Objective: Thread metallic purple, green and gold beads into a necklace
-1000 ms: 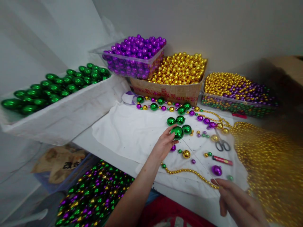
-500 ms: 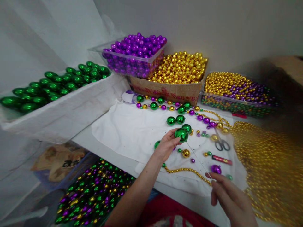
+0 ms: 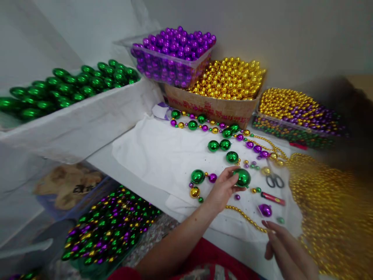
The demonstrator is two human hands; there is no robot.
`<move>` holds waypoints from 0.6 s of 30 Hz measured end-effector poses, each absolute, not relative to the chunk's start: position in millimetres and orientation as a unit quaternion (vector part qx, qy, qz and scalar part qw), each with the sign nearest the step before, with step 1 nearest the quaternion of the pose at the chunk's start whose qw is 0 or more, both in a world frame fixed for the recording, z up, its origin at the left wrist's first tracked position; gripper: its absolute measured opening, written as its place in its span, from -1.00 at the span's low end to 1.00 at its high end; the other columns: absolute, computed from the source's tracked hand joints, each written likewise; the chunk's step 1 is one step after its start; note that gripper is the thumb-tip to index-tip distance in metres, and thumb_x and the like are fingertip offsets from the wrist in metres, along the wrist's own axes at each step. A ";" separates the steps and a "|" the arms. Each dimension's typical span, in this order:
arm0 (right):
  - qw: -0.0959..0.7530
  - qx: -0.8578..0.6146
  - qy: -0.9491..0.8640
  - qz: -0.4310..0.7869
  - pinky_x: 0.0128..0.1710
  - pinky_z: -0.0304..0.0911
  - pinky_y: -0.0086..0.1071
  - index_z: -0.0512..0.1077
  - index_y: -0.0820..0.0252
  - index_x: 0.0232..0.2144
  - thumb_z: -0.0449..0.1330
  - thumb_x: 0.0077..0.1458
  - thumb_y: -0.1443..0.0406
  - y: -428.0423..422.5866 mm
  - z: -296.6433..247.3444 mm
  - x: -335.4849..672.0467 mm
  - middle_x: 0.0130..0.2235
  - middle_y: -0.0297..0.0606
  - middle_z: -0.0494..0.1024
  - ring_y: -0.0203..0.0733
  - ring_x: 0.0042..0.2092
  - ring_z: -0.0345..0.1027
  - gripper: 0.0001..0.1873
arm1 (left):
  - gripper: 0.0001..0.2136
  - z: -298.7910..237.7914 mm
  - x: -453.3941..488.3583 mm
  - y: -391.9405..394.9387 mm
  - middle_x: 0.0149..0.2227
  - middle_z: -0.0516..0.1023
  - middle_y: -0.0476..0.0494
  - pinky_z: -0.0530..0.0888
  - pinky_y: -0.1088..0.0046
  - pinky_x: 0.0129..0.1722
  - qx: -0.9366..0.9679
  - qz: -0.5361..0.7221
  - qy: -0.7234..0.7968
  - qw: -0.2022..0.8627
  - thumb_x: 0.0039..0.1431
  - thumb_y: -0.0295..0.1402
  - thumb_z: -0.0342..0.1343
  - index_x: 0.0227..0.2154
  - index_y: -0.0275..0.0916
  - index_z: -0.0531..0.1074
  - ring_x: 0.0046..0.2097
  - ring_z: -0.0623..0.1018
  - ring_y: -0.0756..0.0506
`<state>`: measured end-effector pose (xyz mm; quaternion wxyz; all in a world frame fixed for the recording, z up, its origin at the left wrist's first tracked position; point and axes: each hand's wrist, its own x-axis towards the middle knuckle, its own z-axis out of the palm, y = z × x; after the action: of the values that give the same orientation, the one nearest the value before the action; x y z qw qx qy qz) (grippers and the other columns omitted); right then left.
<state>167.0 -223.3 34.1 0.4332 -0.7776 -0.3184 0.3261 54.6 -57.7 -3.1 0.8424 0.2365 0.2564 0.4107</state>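
Note:
My left hand (image 3: 223,188) is closed around a shiny green ball bead (image 3: 242,177), held just above the white cloth (image 3: 151,155). To the lower right, my right hand (image 3: 288,247) pinches a thin white string (image 3: 262,216), whose visible end sticks up beside a purple bead (image 3: 265,210). A strand of small gold beads (image 3: 244,214) runs between the hands on the cloth. Left of my left hand lie a green bead (image 3: 197,176), a gold bead (image 3: 195,192) and another purple bead (image 3: 212,178). Loose green beads (image 3: 232,157) rest farther back.
Scissors (image 3: 274,180) and a red tube-shaped item (image 3: 273,198) lie at the right. Behind stand a tub of purple beads (image 3: 201,62), a cardboard box of gold beads (image 3: 210,109) and a white bin of green beads (image 3: 87,132). Gold bead strands (image 3: 326,210) heap up on the right.
My left hand has moved right and slightly nearer with the green bead. The string, earlier stretched up to that bead, now shows only as a short piece by my right hand.

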 end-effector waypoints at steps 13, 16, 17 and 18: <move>0.534 -0.685 -0.226 0.441 -0.67 -0.21 -0.53 0.43 0.22 -0.17 0.20 0.01 0.03 -224.2 -9.7 178.9 -0.56 -0.36 0.39 -0.48 -0.67 -0.04 -0.56 | -0.60 15.0 43.4 -52.2 -0.05 0.45 -0.19 0.36 0.44 -0.11 0.299 0.398 0.194 0.845 -0.03 -0.45 0.26 -0.07 -0.22 0.40 -0.09 0.45 -0.07; 0.546 -0.686 -0.232 0.421 -0.67 -0.19 -0.53 0.43 0.22 -0.19 0.18 0.04 0.04 -221.7 -2.4 176.4 -0.55 -0.37 0.38 -0.46 -0.64 -0.01 -0.60 | -0.62 13.1 44.3 -50.1 -0.09 0.46 -0.17 0.40 0.44 -0.16 0.281 0.398 0.218 0.846 -0.02 -0.43 0.25 -0.08 -0.22 0.39 -0.15 0.47 -0.05; 0.548 -0.692 -0.234 0.408 -0.66 -0.17 -0.53 0.43 0.21 -0.20 0.18 0.05 0.05 -220.3 1.3 175.5 -0.55 -0.37 0.38 -0.45 -0.63 0.00 -0.61 | -0.64 12.3 44.5 -49.4 -0.11 0.47 -0.17 0.41 0.42 -0.17 0.274 0.398 0.230 0.845 0.00 -0.41 0.25 -0.10 -0.23 0.39 -0.17 0.48 -0.05; 0.548 -0.702 -0.239 0.388 -0.66 -0.14 -0.53 0.43 0.21 -0.21 0.17 0.06 0.05 -218.4 5.2 174.8 -0.54 -0.38 0.38 -0.44 -0.62 0.00 -0.63 | -0.67 11.0 44.8 -48.8 -0.14 0.49 -0.17 0.43 0.39 -0.18 0.264 0.398 0.243 0.844 0.01 -0.40 0.24 -0.12 -0.24 0.39 -0.19 0.49 -0.06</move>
<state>174.8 -218.4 5.2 0.5476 -0.7019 -0.2388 0.3878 44.8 -48.8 11.0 0.8444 0.2644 0.2428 0.3976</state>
